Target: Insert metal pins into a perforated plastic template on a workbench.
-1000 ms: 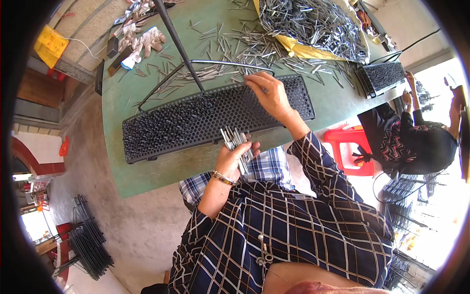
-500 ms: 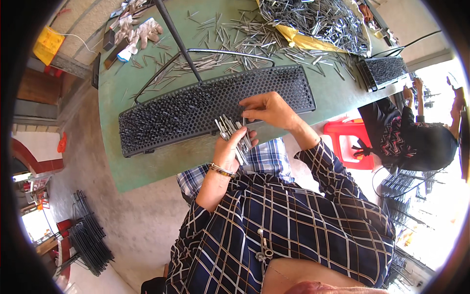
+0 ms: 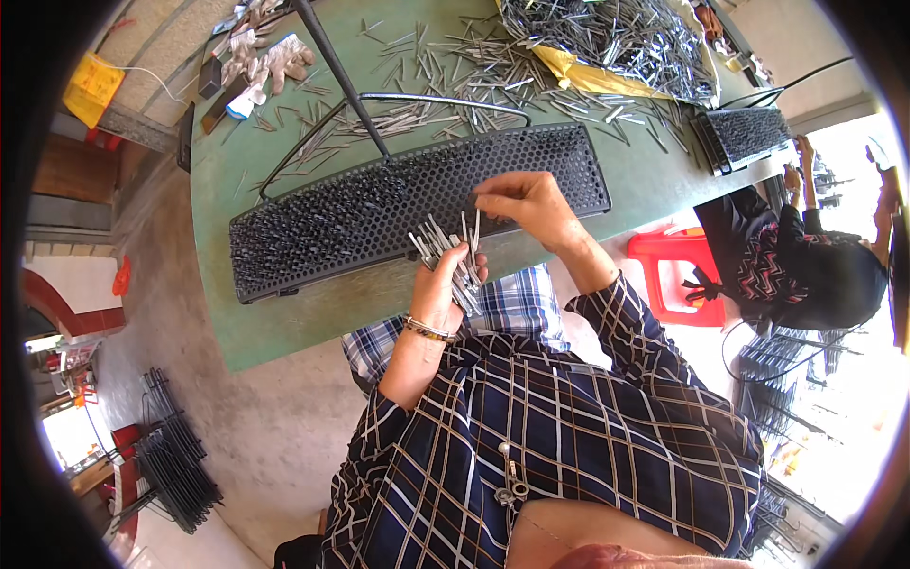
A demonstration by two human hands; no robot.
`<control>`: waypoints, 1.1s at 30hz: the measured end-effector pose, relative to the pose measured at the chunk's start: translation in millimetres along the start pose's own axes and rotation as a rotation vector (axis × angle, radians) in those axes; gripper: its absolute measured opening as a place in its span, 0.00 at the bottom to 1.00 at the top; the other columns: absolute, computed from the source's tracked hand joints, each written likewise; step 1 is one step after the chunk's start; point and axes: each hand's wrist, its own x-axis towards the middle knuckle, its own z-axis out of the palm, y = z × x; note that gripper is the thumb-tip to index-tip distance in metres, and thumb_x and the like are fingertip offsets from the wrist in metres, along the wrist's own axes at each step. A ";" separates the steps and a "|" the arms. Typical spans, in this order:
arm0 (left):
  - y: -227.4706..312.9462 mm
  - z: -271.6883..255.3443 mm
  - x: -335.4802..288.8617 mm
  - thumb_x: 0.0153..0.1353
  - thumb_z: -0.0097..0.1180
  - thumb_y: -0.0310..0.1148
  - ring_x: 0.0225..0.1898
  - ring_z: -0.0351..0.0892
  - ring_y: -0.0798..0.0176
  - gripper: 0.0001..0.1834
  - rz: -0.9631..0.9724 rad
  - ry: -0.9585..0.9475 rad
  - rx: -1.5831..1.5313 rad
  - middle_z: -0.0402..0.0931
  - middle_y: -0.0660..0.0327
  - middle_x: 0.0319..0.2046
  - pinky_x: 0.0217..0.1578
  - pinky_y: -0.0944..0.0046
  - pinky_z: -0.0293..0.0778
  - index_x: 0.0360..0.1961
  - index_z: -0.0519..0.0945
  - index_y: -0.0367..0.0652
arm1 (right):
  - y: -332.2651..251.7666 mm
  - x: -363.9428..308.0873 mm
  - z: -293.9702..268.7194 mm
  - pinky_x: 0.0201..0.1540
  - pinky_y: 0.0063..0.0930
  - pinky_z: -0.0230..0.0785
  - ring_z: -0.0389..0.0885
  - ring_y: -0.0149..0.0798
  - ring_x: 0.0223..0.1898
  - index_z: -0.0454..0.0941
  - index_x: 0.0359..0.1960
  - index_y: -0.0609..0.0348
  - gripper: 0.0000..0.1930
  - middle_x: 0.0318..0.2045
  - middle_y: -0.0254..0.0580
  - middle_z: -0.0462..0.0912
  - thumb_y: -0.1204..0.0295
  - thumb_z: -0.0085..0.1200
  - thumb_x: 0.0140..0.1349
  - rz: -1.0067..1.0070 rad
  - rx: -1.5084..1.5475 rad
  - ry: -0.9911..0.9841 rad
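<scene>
My left hand [image 3: 436,294] is closed around a bundle of thin silvery metal strips [image 3: 462,286], whose ends fan out above the thumb. Just above it, my right hand [image 3: 537,211] pinches one narrow metal strip [image 3: 477,220] at the bundle's upper edge. Both hands are at the near side of a long black perforated rack [image 3: 455,178], tilted across the green table. Dark strips stand packed in the holes of its left half. In the middle and right, many holes show bare. My right fingertips hover over the rack's near-middle holes.
Loose strips [image 3: 417,119] lie scattered across the green table [image 3: 275,332]. Behind are a heap of strips [image 3: 616,43] on yellow sheeting, and gloves [image 3: 284,62] at left. A black bar [image 3: 332,57] rises from the rack. At right, a person [image 3: 796,256] works by a red stool [image 3: 654,251].
My right hand has shifted slightly up and right, and the pinched strip has risen with it. My left hand has barely moved, still gripping the bundle.
</scene>
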 end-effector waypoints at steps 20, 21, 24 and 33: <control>-2.4 7.0 -4.7 0.57 0.53 0.23 0.36 0.80 0.60 0.09 -0.018 -0.069 0.053 0.78 0.54 0.35 0.38 0.61 0.79 0.39 0.76 0.33 | -1.0 55.9 -6.9 0.29 0.28 0.71 0.78 0.39 0.26 0.79 0.35 0.61 0.07 0.28 0.42 0.79 0.76 0.55 0.55 -0.705 -0.499 0.430; -2.3 7.2 -4.9 0.57 0.53 0.23 0.36 0.80 0.60 0.09 -0.017 -0.070 0.058 0.78 0.54 0.35 0.38 0.61 0.79 0.39 0.76 0.33 | -0.2 55.2 -6.9 0.29 0.28 0.71 0.78 0.39 0.26 0.79 0.35 0.61 0.07 0.28 0.42 0.79 0.76 0.55 0.55 -0.704 -0.500 0.430; -1.6 6.7 -4.6 0.57 0.53 0.23 0.37 0.80 0.59 0.08 -0.044 -0.064 0.064 0.78 0.53 0.35 0.38 0.61 0.80 0.38 0.76 0.33 | 3.6 55.3 -9.4 0.32 0.31 0.72 0.78 0.42 0.28 0.79 0.35 0.60 0.07 0.28 0.42 0.79 0.76 0.56 0.54 -0.696 -0.546 0.404; -2.8 1.8 -1.6 0.58 0.55 0.25 0.37 0.81 0.59 0.08 -0.038 -0.072 0.037 0.78 0.55 0.35 0.37 0.60 0.81 0.38 0.75 0.36 | 4.0 58.2 -8.6 0.41 0.35 0.71 0.79 0.46 0.37 0.80 0.35 0.59 0.07 0.34 0.42 0.80 0.75 0.58 0.53 -0.784 -0.710 0.301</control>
